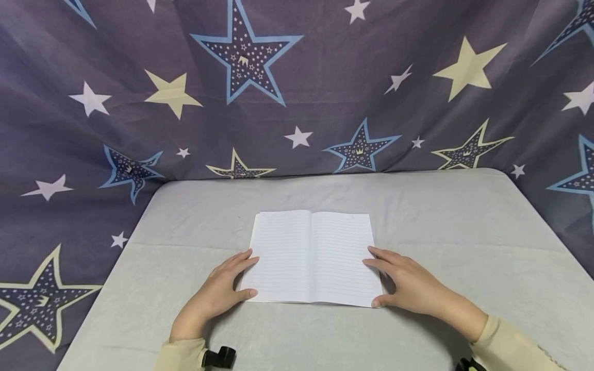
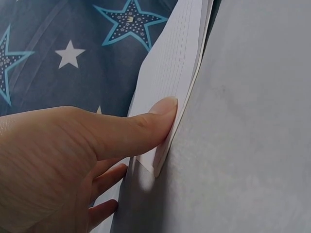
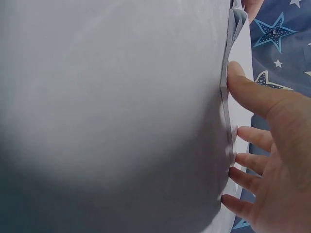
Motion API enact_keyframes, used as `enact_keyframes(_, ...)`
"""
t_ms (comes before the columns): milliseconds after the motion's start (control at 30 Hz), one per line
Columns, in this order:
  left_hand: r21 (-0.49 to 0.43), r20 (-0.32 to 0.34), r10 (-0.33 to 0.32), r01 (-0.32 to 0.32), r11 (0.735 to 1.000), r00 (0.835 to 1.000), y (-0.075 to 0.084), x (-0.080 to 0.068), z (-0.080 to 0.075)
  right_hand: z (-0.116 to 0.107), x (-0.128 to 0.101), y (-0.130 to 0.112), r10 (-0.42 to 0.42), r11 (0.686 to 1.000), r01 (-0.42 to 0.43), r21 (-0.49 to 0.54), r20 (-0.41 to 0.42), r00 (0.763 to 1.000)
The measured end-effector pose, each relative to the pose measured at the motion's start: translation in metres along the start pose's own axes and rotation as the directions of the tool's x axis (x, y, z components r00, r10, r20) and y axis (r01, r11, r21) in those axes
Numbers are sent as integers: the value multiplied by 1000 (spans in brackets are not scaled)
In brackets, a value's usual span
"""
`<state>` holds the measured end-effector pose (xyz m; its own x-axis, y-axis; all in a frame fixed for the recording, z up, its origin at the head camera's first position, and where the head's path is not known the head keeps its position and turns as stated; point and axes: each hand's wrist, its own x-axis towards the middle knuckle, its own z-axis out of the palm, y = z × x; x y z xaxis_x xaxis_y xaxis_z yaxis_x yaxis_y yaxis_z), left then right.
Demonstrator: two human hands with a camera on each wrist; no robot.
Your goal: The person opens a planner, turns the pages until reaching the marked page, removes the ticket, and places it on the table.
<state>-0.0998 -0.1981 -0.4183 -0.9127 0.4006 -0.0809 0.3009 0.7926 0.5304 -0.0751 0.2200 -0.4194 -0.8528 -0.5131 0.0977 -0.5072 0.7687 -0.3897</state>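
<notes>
An open notebook [image 1: 283, 257] with blank lined pages lies flat in the head view, its centre fold running away from me. My left hand [image 1: 217, 289] rests at its left edge, thumb on the near left corner and fingertips on the page's side. At the opposite edge, my right hand [image 1: 410, 284] has its thumb on the near right corner and fingertips touching the page margin. In the left wrist view the thumb [image 2: 141, 130] presses on the notebook's corner [image 2: 172, 53]. The right wrist view has the fingers [image 3: 255, 138] spread along the edge.
A pale grey cloth-covered table [image 1: 185, 216] surrounds the notebook. Dark fabric [image 1: 325, 93] printed with stars hangs behind and at both sides. Black straps [image 1: 220, 356] sit at the wrists over beige sleeves [image 1: 181, 355].
</notes>
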Motion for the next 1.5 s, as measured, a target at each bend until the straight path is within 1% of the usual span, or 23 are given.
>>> enact_keyframes(167,-5,10,-17,17,1000,1000,1,0,0,0,0,-1,1,1000,-1,-16,-18,1000)
enact_keyframes(333,1,7,-12,12,1000,1000,1,0,-2,0,0,-3,0,999,-1,-49,-32,999)
enact_keyframes(433,-3,4,-4,4,1000,1000,2,0,-2,-1,1,-5,10,998,-12,-59,-40,999)
enact_keyframes(533,-5,8,3,-3,1000,1000,2,1,-3,0,1,-8,43,997,-46,-56,-54,998)
enact_keyframes(633,-5,15,-3,3,1000,1000,1,2,-3,1,2,-13,98,995,-99,-12,-67,993)
enact_keyframes(733,3,17,-5,5,1000,1000,1,2,-3,3,4,-18,165,985,-160,71,-74,984)
enact_keyframes(833,3,17,-5,5,1000,1000,1,3,-3,2,6,-25,229,966,-216,143,-81,970)
enact_keyframes(967,-2,17,-8,9,1000,1000,1,3,-2,-2,10,-33,305,938,-284,200,-86,948)
enact_keyframes(1067,-3,18,-9,9,1000,1000,0,3,-2,-3,15,-41,337,917,-308,253,-78,938)
enact_keyframes(1200,-11,13,-4,4,1000,1000,-2,1,-3,-1,25,-55,316,910,-275,312,-87,945)
enact_keyframes(1333,-21,-14,-3,3,1000,1000,-6,-2,-3,3,39,-70,256,924,-214,317,-98,962)
enact_keyframes(1500,-27,-29,1,-2,1000,1000,-10,-4,-4,12,57,-88,178,948,-149,281,-80,981)
